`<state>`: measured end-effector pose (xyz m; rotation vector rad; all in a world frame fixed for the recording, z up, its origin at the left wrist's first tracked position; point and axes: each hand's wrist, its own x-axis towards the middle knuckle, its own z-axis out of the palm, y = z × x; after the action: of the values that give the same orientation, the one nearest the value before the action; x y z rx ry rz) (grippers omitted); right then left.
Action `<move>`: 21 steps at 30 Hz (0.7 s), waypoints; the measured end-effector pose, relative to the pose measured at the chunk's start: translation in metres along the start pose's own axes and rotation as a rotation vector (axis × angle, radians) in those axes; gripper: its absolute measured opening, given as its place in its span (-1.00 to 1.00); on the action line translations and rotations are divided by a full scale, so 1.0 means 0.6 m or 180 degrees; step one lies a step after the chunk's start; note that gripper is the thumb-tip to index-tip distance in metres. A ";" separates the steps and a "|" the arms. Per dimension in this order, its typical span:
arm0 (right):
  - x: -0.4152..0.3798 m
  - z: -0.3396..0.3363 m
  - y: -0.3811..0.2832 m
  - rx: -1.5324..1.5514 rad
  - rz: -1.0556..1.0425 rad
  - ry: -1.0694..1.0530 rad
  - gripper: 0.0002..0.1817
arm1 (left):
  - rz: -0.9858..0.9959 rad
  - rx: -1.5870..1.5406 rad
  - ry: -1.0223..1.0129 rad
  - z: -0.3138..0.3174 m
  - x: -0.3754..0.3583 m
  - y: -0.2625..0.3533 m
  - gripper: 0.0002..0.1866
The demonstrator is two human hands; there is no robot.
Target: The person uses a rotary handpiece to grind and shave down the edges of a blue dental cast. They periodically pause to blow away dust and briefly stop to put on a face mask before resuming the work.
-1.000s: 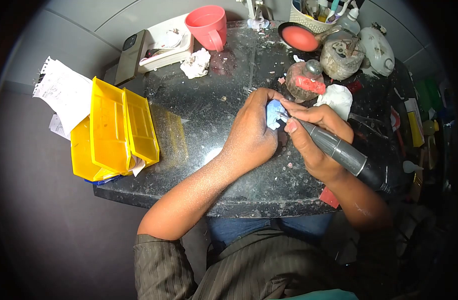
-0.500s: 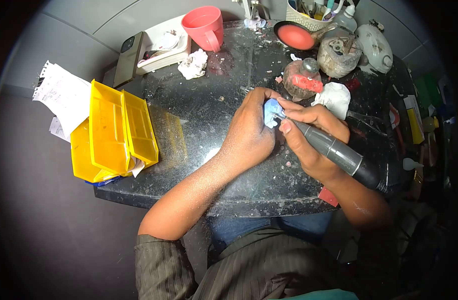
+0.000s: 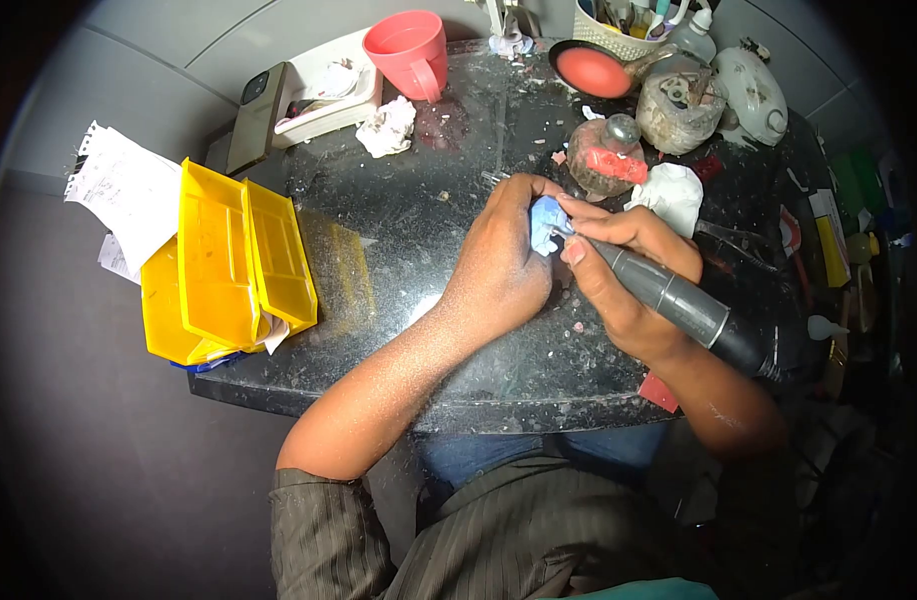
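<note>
Left hand (image 3: 509,248): closed around the blue piece (image 3: 545,222), its fingers curled out of view. The piece sits above the middle of the counter (image 3: 419,215), partly hidden by the hands. Right hand (image 3: 634,265): grasping the handpiece (image 3: 679,303) like a pen, thumb below and fingers above. The tool slants, its tip end up at the piece — exact contact cannot be told. Pale dust coats the left forearm (image 3: 379,385).

Beyond the hands stands the jar (image 3: 604,172), a red patch on its side; the white lump (image 3: 669,197) lies just beside it. Further back are the red dish (image 3: 591,73), the basket (image 3: 619,40) of tools and a clear bottle (image 3: 694,40). The red block (image 3: 658,392) lies at the near edge, beside the right forearm (image 3: 724,405).

Left side: yellow bins (image 3: 219,260), with papers (image 3: 124,195) at their outer side. Behind them, the phone (image 3: 256,120) leans against the white tray (image 3: 324,115) — the pink mug (image 3: 407,55) stands at the tray's right, crumpled tissue (image 3: 386,128) in front. Debris is scattered over the counter.
</note>
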<state>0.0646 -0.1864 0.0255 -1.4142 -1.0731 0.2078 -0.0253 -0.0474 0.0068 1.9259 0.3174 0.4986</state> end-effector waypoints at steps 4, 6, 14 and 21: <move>0.002 -0.001 0.005 0.0046 -0.0199 0.0062 -0.88 | 0.0057 0.0023 -0.0048 -0.002 0.002 0.002 -0.62; 0.000 0.001 -0.005 0.0254 0.0028 0.0148 -0.89 | 0.0035 -0.0025 0.0021 -0.001 0.000 0.001 -0.62; 0.002 -0.009 0.005 -0.0022 -0.0213 -0.0237 -0.89 | 0.0029 0.0002 0.0000 -0.002 0.001 -0.002 -0.60; 0.000 -0.008 0.000 0.0021 -0.0117 -0.0235 -0.87 | 0.0026 -0.0017 0.0020 0.000 0.001 -0.007 -0.59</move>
<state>0.0683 -0.1896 0.0264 -1.3887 -1.1572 0.2383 -0.0249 -0.0455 0.0033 1.9216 0.3119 0.5105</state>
